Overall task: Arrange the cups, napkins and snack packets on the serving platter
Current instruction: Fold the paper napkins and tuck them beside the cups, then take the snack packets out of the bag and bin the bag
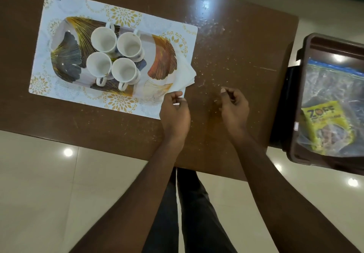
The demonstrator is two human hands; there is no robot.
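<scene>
Cups [115, 56] set, napkins [187, 73] tucked under platter [161, 56]; both grips loosely curled, empty; next, snack packets [327, 126].

Dim, soft indoor light from overhead lamps glares off the glossy brown wooden table [232, 42] (and pale floor tiles [49, 184]), edges slightly blurred.

Four white cups [116, 56] stand on a platter [163, 58] patterned with gold, orange and grey-blue fan leaves. The mat [122, 16] is white with gold florals; the worktop [236, 46] is dark brown, the packet [327, 126] yellow.
</scene>
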